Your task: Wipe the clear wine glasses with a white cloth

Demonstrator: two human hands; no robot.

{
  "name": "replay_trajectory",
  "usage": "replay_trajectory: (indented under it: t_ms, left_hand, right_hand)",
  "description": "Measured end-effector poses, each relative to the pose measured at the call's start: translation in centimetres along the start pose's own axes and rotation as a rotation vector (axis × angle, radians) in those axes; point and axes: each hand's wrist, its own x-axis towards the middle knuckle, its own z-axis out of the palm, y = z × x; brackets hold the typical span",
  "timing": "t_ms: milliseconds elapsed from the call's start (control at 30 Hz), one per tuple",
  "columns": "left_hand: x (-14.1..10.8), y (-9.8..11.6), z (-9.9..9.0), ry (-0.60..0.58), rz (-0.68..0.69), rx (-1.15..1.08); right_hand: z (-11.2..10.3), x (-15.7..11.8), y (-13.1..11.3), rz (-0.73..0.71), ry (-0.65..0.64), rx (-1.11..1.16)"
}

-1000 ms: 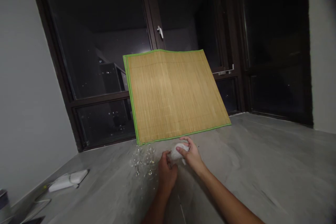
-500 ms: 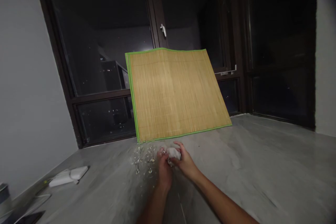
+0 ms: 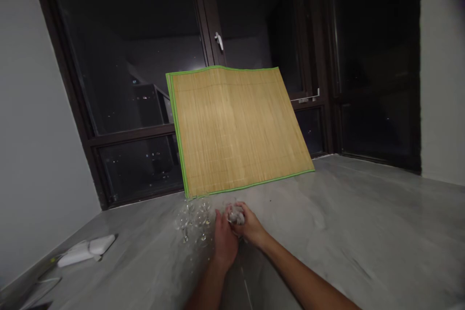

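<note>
A small clear glass [image 3: 235,214] with something white and crumpled in or behind it is between my hands. My right hand [image 3: 247,225] is closed round the glass from the right. Low on its left side is my left hand [image 3: 224,240], its thumb side raised; what its fingers hold is hidden. Several clear stemmed glasses [image 3: 202,223] stand upright close together on the grey marbled surface [image 3: 312,252], just left of my left hand.
A bamboo mat [image 3: 240,131] with green edging leans against the dark window [image 3: 127,58] behind the glasses. On the left lies a white power strip or adapter [image 3: 87,251] with a cable [image 3: 41,293].
The glass between my hands now shows more clearly, with the white thing seen through it. My left hand has lowered a little and turned. The whole view has shifted slightly.
</note>
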Motion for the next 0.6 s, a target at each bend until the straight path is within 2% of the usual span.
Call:
replay_trajectory:
  t_ms: [100,167,233,333,467,533,600]
  left_hand:
    - [0.2,-0.9,0.6,0.013,-0.147,-0.177]
    - [0.3,-1.4,0.8,0.110,-0.178,-0.212]
    - [0.2,-1.4,0.6,0.222,-0.132,-0.143]
    - [-0.6,-0.2,0.0,0.258,0.063,0.045]
    - [-1.5,2.3,-1.3,0.209,0.475,0.384]
    - [-1.4,3.0,-2.0,0.286,0.643,0.532]
    - [-1.0,3.3,-2.7,0.415,0.725,0.605]
  right_hand:
    - [0.1,0.0,-0.1,-0.018,0.052,-0.139]
    - [-0.4,0.1,-0.2,-0.034,0.120,-0.266]
    - [-1.2,0.3,-0.2,-0.024,0.196,-0.395]
    - [-2.7,0.6,-0.1,0.054,0.268,-0.559]
    - [-4.3,0.6,0.1,0.133,0.328,-0.729]
    - [-4.7,0.5,0.2,0.156,0.362,-0.797]
    - [-5.2,0.5,0.2,0.173,0.410,-0.855]
